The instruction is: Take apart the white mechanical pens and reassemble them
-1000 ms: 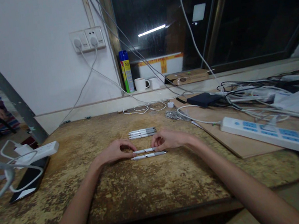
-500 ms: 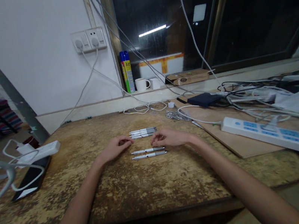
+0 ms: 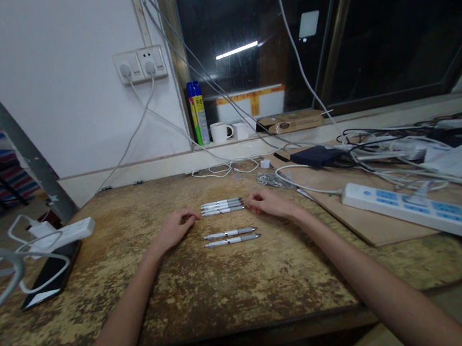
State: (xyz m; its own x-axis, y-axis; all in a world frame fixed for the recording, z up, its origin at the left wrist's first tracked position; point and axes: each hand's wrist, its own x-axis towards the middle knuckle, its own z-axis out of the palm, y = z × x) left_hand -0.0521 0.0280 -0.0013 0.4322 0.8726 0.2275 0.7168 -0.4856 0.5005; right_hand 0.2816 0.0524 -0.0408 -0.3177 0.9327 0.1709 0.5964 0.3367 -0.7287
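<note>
Several white-and-grey pens (image 3: 221, 206) lie side by side in a close row across the wooden table. Just off their left ends is my left hand (image 3: 177, 228), fingers loosely curved and holding nothing that I can see. At the right ends sits my right hand (image 3: 271, 203), its bent fingertips beside or touching the pens; I cannot tell which. Nothing shows between its fingers. Closer to me, one pen (image 3: 229, 233) and another pen (image 3: 232, 241) lie roughly parallel to the row, a small gap between them.
A black phone (image 3: 52, 274) and a white power strip (image 3: 65, 234) lie at the left. On the right, a longer power strip (image 3: 421, 213) rests across a brown board (image 3: 366, 227) with tangled cables behind. A mug (image 3: 220, 132) and a spray can (image 3: 198, 114) stand on the sill.
My right hand has moved right and slightly away from me, uncovering the right ends of the row. My left hand has shifted slightly left. The pens look unmoved.
</note>
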